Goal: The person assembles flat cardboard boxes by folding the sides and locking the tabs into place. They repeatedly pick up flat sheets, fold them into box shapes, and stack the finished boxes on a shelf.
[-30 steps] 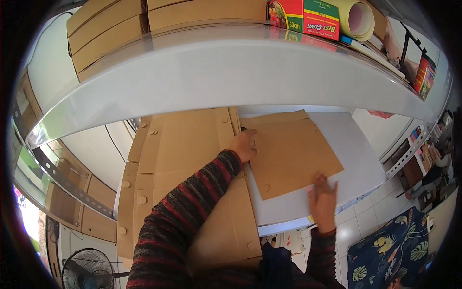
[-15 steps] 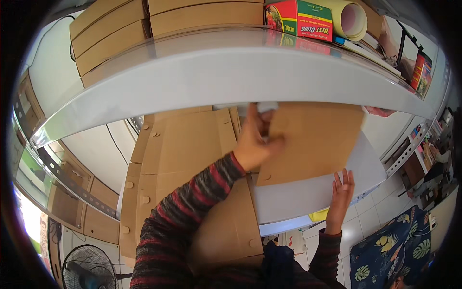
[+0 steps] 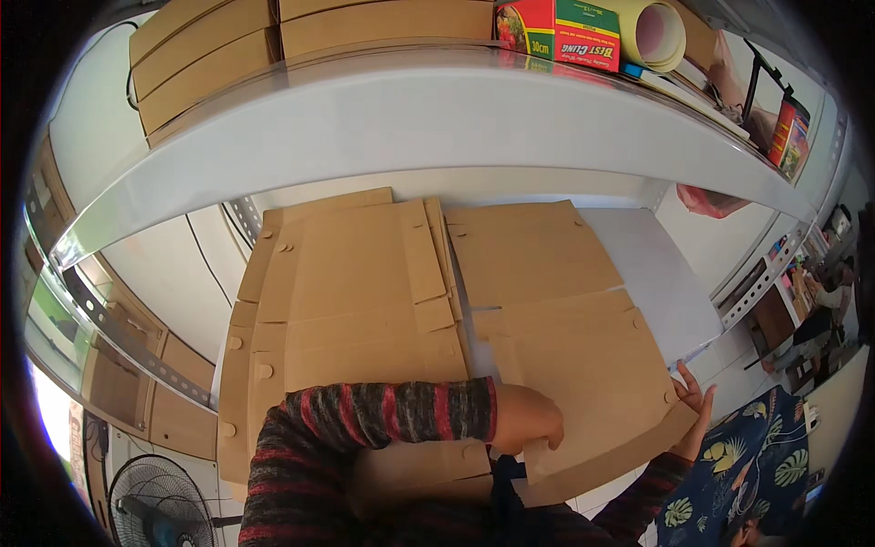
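An unfolded brown cardboard box blank (image 3: 583,365) lies on the right half of the table, its near flaps reaching over the front edge toward me. My left hand (image 3: 530,419) reaches across from the left, fingers curled down onto the blank's near left part; the fingertips are partly hidden. At the blank's near right corner, my right hand (image 3: 694,406) holds the edge, part of the palm covered by the flap. To the left lies a stack of similar flat cardboard blanks (image 3: 342,292) with small round tabs, and my left forearm crosses its near end.
A white shelf edge (image 3: 410,128) arches above the table, bearing cardboard boxes (image 3: 383,23), a cling wrap box (image 3: 558,35) and a paper roll (image 3: 652,36). A black fan (image 3: 159,501) stands at lower left. Leaf-patterned dark cloth (image 3: 729,465) is at lower right.
The cardboard that was raised beside my left hand now lies spread flat toward me. My left hand has come down nearer my body; my right hand has moved to the blank's right edge.
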### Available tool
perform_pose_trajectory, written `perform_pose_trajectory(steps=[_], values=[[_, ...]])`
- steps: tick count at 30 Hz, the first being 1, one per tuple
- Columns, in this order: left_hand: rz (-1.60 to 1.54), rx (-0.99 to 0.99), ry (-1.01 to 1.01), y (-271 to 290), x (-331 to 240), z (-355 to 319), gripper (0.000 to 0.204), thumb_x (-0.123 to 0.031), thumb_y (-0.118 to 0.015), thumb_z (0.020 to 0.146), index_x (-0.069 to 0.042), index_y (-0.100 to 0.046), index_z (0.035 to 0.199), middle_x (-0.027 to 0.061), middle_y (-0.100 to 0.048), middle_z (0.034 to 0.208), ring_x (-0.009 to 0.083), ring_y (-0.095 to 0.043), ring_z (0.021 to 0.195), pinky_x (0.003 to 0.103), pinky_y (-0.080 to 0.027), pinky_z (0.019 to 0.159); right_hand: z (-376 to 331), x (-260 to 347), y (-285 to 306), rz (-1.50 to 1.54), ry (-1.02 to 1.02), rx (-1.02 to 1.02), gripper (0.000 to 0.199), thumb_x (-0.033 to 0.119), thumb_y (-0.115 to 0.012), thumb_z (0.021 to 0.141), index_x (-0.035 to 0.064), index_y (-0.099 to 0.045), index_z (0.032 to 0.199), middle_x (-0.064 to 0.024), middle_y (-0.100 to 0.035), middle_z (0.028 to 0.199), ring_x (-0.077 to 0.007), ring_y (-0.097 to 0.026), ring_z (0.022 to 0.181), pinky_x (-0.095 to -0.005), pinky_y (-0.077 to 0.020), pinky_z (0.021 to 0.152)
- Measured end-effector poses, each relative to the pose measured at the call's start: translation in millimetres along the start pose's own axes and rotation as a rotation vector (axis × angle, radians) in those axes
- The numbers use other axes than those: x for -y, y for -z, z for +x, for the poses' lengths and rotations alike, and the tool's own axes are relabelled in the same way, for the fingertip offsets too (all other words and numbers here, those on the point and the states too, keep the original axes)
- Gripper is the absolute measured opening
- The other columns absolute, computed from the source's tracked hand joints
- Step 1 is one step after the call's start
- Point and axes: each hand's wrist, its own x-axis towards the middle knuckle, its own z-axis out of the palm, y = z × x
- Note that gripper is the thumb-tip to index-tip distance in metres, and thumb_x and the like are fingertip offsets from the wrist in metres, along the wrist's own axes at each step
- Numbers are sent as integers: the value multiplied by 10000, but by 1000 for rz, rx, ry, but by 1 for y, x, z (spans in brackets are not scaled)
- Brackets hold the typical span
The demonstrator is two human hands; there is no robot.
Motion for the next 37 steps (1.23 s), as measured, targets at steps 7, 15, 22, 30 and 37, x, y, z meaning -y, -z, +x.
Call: perform_pose_trajectory(steps=[7, 15, 22, 30, 37], values=[[-185, -222, -182, 9, -2, 1, 149, 3, -624, 744, -28, -533, 858, 127, -559, 909, 316, -555, 860, 400, -461, 741, -8, -5, -38, 37, 267, -98, 905, 713, -328, 877, 9, -257, 1441, -194, -443, 1373, -272, -462, 1234, -404, -375, 1023], [-239, -407, -123, 30, 4, -6, 316, -238, -705, 825, -13, -580, 1007, 141, -590, 1110, 321, -569, 1017, 411, -444, 909, -14, -28, -9, -4, 202, -323, 863, 669, -369, 894, 9, -275, 1441, -133, -407, 1410, -243, -447, 1239, -367, -367, 1030], [437, -950, 662, 62, 147, -81, 353, -256, -665, 808, 2, -596, 1039, 176, -612, 1087, 344, -583, 1037, 421, -448, 926, -32, 6, -10, -218, 41, -279, 724, 469, -504, 927, 10, -276, 1438, -152, -416, 1393, -267, -441, 1251, -388, -378, 1026], [452, -955, 996, 75, 214, -90, 524, -388, -597, 834, -26, -552, 1211, 177, -532, 1251, 346, -518, 1140, 480, -358, 1007, -60, 1, -28, 9, 55, -368, 722, 324, -619, 872, 21, -275, 1430, -142, -442, 1356, -274, -475, 1207, -401, -420, 976], [505, -775, 1154, 85, 232, -81, 683, -502, -583, 801, -79, -484, 1329, 131, -501, 1331, 329, -371, 1305, 570, -197, 1080, -94, -20, -10, -129, -273, -284, 757, -47, -662, 630, -40, -376, 1330, -138, -554, 1175, -252, -550, 1095, -382, -462, 917]])
